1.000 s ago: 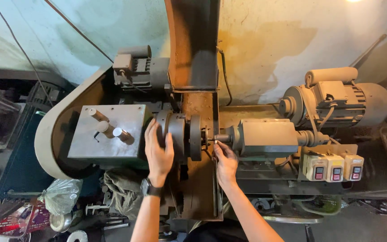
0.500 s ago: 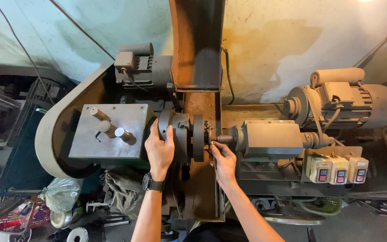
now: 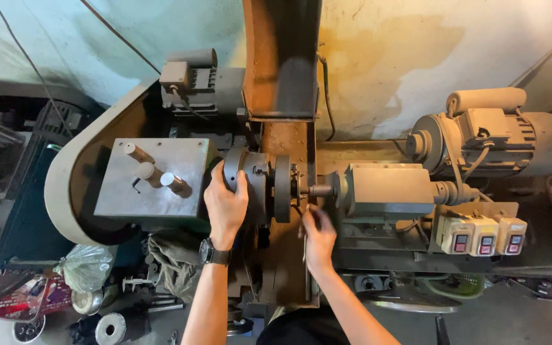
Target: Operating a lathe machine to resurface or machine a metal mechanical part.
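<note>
A dusty lathe-like machine fills the middle of the head view. My left hand [image 3: 226, 203], with a dark wristwatch, grips the round chuck [image 3: 248, 182] from the front. To its right a dark disc [image 3: 282, 188] sits on a short shaft [image 3: 319, 190] that runs into a grey block housing [image 3: 388, 190]. My right hand [image 3: 318, 235] hangs just below the shaft and pinches a thin metal piece; what that piece is I cannot make out.
A grey box with three stubby pegs [image 3: 154, 176] stands left of the chuck. An electric motor [image 3: 493, 137] and three switch boxes [image 3: 483, 235] sit at the right. A rusty chute [image 3: 282, 57] rises behind. Rags, a plastic bag [image 3: 87, 267] and small parts litter the floor at lower left.
My right hand has dropped from the shaft area to just below it. My left hand stays on the chuck. The view has shifted slightly.
</note>
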